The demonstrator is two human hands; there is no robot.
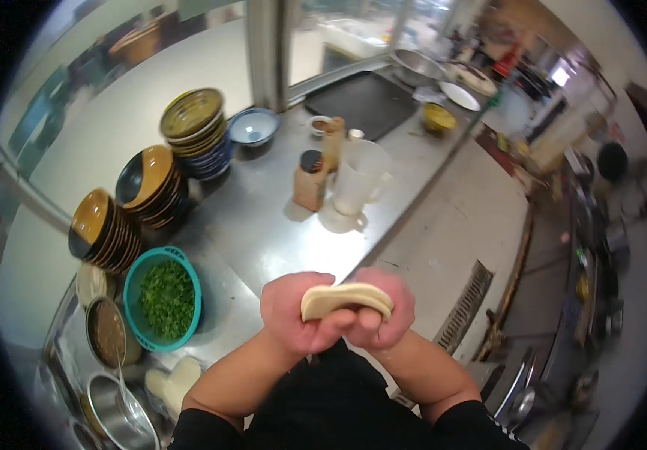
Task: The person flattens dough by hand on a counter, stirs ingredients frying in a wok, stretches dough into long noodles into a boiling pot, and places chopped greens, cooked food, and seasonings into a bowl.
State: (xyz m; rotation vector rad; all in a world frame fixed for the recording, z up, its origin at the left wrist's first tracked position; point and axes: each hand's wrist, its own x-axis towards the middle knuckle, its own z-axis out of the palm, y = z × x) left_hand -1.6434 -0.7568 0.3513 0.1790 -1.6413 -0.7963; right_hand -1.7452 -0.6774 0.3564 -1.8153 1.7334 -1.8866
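A thick, pale strip of dough [342, 298], bent or folded over in layers, is held up in front of my body. My left hand [293, 311] grips its left end, with the fingers curled underneath. Around the right end my right hand [392, 309] is closed in the same way. The fingertips of both hands come close together below the middle of the dough. Other pale, flat pieces [175, 381], which look like dough, lie at the lower left by my left forearm.
On the steel counter [241, 232] stand a teal basin of chopped greens [164, 300], stacked bowls [154, 176], a spice jar [310, 180] and a clear jug [357, 176]. Pots [109, 330] line the left. A dark tray [361, 105] lies at the back. Right of the counter is floor with a drain grate [466, 307].
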